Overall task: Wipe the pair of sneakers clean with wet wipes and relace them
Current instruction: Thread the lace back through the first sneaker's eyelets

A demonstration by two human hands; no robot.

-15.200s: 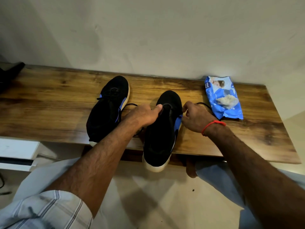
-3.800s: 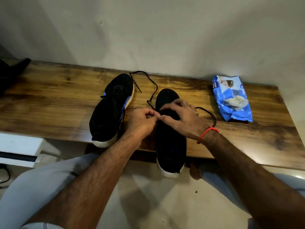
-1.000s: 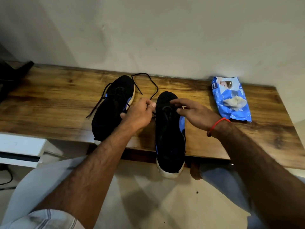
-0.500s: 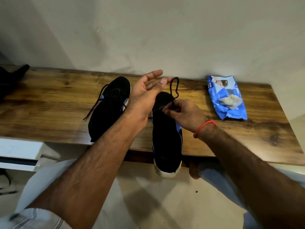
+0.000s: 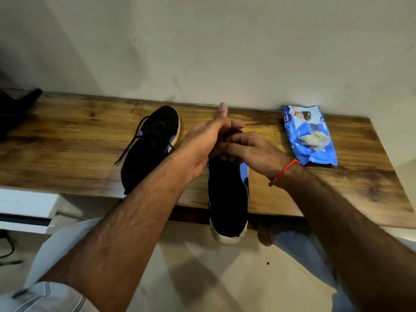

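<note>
Pale floor (image 5: 202, 278) lies nearest, under the person's knees, and above it a brown wooden surface (image 5: 67, 158) runs along a plain wall. 2 black sneakers with blue sides sit on that surface. The right sneaker (image 5: 227, 194) is closest, and its white end hangs over the front edge. Both hands meet over its lace part. The left hand (image 5: 202, 145) has its fingers straight and pressed together, pointing up at the wall. The right hand (image 5: 249, 149) has its fingers curled in over the sneaker; I think they pinch a lace, but it is hidden, so I cannot tell. The left sneaker (image 5: 150, 149) lies just beside, and its thin black lace (image 5: 130, 145) hangs loose over the side. So the lacing looks only partly done on both. Both sneakers look dark and fairly clean, but I cannot tell if they were wiped. Farther back, near the wall, the blue wet wipes pack (image 5: 309, 136) lies flat.
</note>
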